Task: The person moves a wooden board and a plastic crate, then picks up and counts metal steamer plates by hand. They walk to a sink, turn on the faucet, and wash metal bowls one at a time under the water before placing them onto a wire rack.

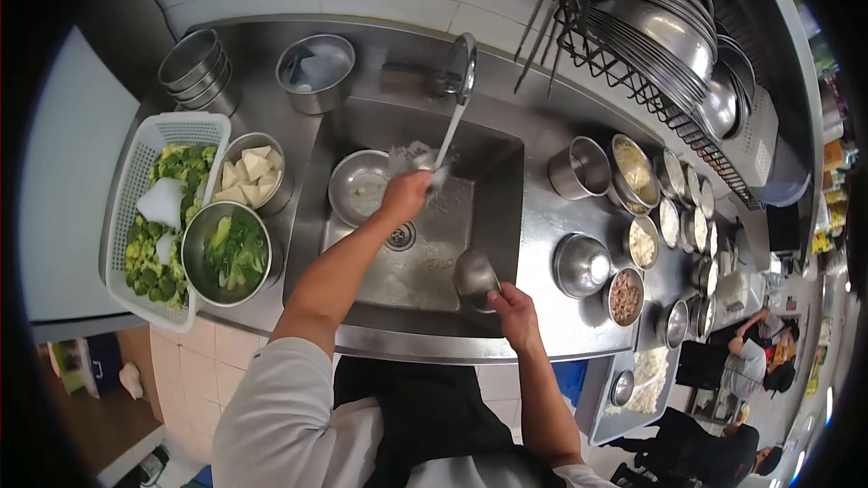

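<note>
My left hand (407, 196) is closed under the running tap (464, 63). Splashing water blurs whatever its fingers hold. Behind that hand, a wide metal bowl (348, 185) lies in the sink (425, 294), left of the stream. My right hand (516, 314) grips the rim of a small metal bowl (474, 278), tilted inside the sink near its front right corner. The drain (400, 236) shows between the two hands.
A white basket (117, 244) of broccoli, a bowl of greens (233, 253) and a pot of pale chunks (249, 176) stand left. On the right are an overturned bowl (581, 264), several food containers (644, 242) and a dish rack (633, 81). Two people (714, 443) stand farther right.
</note>
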Demonstrator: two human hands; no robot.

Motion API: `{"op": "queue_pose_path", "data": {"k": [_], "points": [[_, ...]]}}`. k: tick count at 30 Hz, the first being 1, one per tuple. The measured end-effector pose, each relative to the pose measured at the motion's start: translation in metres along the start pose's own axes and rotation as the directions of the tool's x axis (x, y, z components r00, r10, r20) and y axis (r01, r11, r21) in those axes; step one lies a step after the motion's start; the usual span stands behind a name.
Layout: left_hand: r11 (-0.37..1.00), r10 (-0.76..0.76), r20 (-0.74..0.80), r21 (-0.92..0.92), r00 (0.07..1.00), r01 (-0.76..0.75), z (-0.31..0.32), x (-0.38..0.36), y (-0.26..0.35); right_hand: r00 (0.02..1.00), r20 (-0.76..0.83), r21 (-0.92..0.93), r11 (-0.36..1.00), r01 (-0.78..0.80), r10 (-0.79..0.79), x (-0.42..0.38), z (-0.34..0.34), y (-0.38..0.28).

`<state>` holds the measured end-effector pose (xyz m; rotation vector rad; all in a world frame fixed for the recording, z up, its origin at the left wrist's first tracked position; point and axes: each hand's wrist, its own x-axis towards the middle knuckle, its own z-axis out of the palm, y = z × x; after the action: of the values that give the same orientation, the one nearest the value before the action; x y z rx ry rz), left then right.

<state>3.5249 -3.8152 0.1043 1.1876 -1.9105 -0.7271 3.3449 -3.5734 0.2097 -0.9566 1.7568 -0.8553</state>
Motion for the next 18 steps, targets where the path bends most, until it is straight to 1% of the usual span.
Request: {"op": "queue_pose_path", "data": {"k": [2,3,4,5,6,7,8,9,10,11,12,13,14,15,16,17,18], "points": [[0.982,-0.063,0.173,-0.166,0.983,0.092,0.015,0.019,0.008,0.999,0.033,0.004,0.999,0.035,-0.036,0.015,-0.001,-0.001],[0.983,-0.075,0.153,-0.155,0.985,0.099,0.023,0.025,0.006,0.997,0.05,0.019,0.998,0.06,-0.061,0.024,-0.002,-0.003],[0.984,-0.053,0.028,-0.169,0.998,0.057,0.037,0.031,-0.004,0.995,0.068,0.023,0.997,0.071,-0.072,0.032,-0.004,-0.005],[0.985,-0.019,-0.091,-0.174,0.996,0.003,0.038,0.037,-0.004,0.991,0.058,0.116,0.987,0.116,-0.123,0.041,-0.008,-0.009],[0.988,-0.004,-0.091,-0.156,0.996,-0.011,0.037,0.041,-0.005,0.985,0.035,0.212,0.964,0.16,-0.171,0.05,-0.012,-0.012],[0.89,-0.26,-0.09,-0.408,0.961,0.203,0.03,0.041,-0.003,0.982,0.029,0.306,0.936,0.171,-0.189,0.058,-0.017,-0.013],[0.685,-0.495,-0.022,-0.625,0.869,0.374,0.021,0.038,0.002,0.977,0.041,0.426,0.888,0.174,-0.211,0.07,-0.024,-0.012],[0.613,-0.473,0.099,-0.677,0.875,0.408,0.01,0.029,0.007,0.977,0.04,0.585,0.798,0.147,-0.21,0.077,-0.026,-0.01],[0.635,-0.391,0.124,-0.681,0.912,0.365,0.011,0.019,0.001,0.976,0.031,0.723,0.68,0.127,-0.215,0.086,-0.03,-0.009],[0.657,-0.291,0.149,-0.688,0.945,0.31,0.014,0.012,-0.002,0.963,0.059,0.797,0.593,0.112,-0.262,0.103,-0.031,0.008],[0.625,-0.406,0.242,-0.63,0.881,0.461,0.002,0.005,0.023,0.942,0.075,0.862,0.496,0.104,-0.328,0.122,-0.029,0.023],[0.672,-0.34,0.204,-0.63,0.918,0.389,0.006,-0.004,0.014,0.962,0.103,0.927,0.375,-0.001,-0.251,0.128,-0.022,0.02],[0.412,-0.397,0.301,-0.786,0.867,0.461,0.003,-0.014,0.02,0.979,0.114,0.958,0.278,-0.064,-0.167,0.122,-0.015,0.006],[0.374,-0.371,0.341,-0.797,0.864,0.475,-0.001,-0.024,0.024,0.981,0.107,0.953,0.298,-0.055,-0.161,0.13,-0.003,0.011],[0.204,-0.437,0.434,-0.806,0.788,0.556,-0.003,-0.031,0.022,0.985,0.12,0.909,0.413,-0.057,-0.127,0.164,0.014,0.049],[0.145,-0.463,0.44,-0.819,0.769,0.556,-0.009,-0.04,0.039,0.974,0.137,0.895,0.445,-0.043,-0.181,0.181,0.029,0.077],[0.083,-0.493,0.448,-0.829,0.746,0.553,-0.015,-0.052,0.054,0.994,0.089,0.712,0.702,-0.015,-0.07,0.175,0.035,0.07]]}}
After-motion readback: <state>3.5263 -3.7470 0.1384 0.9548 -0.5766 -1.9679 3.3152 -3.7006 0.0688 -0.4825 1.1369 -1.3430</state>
